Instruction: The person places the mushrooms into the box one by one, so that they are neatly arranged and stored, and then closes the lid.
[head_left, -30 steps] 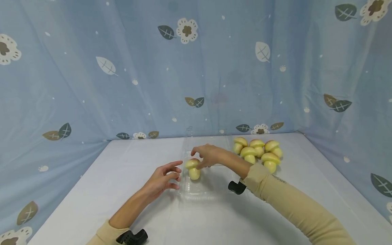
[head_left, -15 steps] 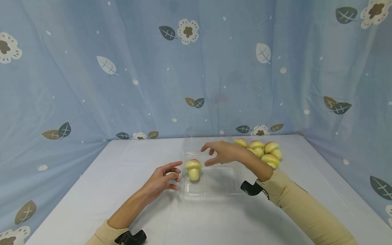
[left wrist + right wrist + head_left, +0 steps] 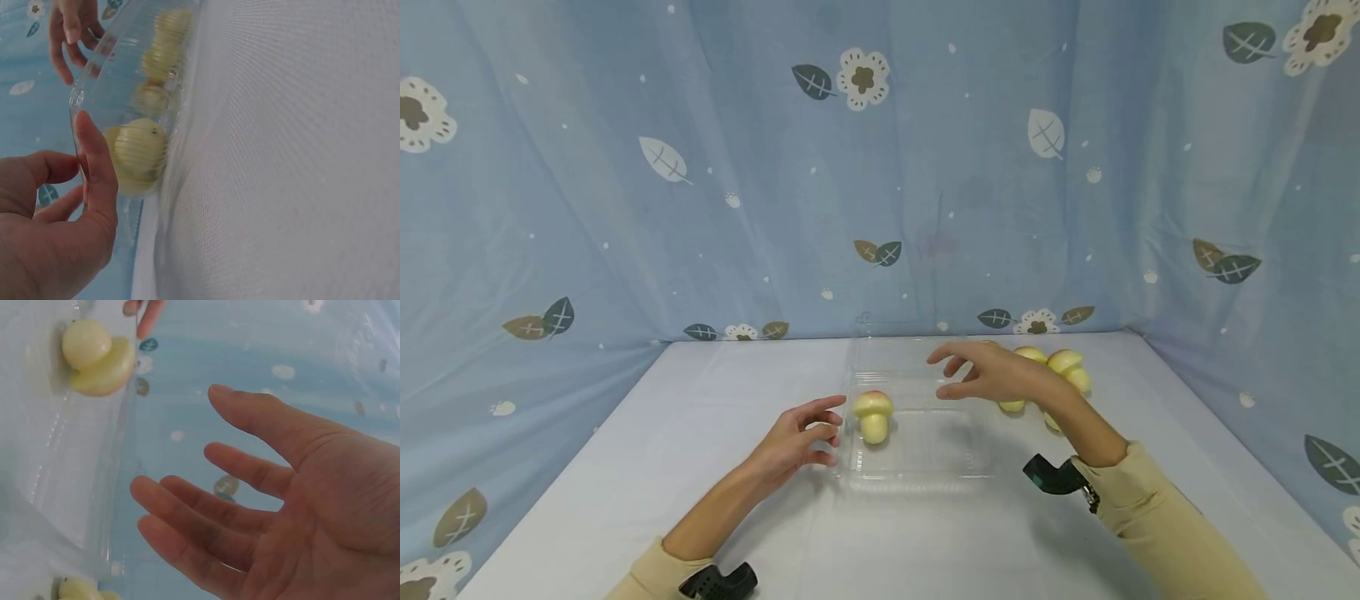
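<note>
- Over clear tray (image 3: 917, 467), right hand (image 3: 992, 377) has let go, fingers apart, drifting toward 2 o'clock mushroom pile (image 3: 1060, 371).
- 1 mushroom (image 3: 873, 414) now stands alone inside tray.
- Left hand (image 3: 793, 442) stays relaxed, fingertips touching tray's 9 o'clock edge.

Head looks down; wrists closely share tray (image 3: 917, 467).

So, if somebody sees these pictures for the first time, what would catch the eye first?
Probably the single yellow toy mushroom standing upright in the left part of a clear plastic tray on the white table. The left hand rests at the tray's left edge, and the right hand hovers open above its far right side, holding nothing. Behind that hand a small heap of similar mushrooms lies before a blue curtain printed with leaves and flowers.
</note>
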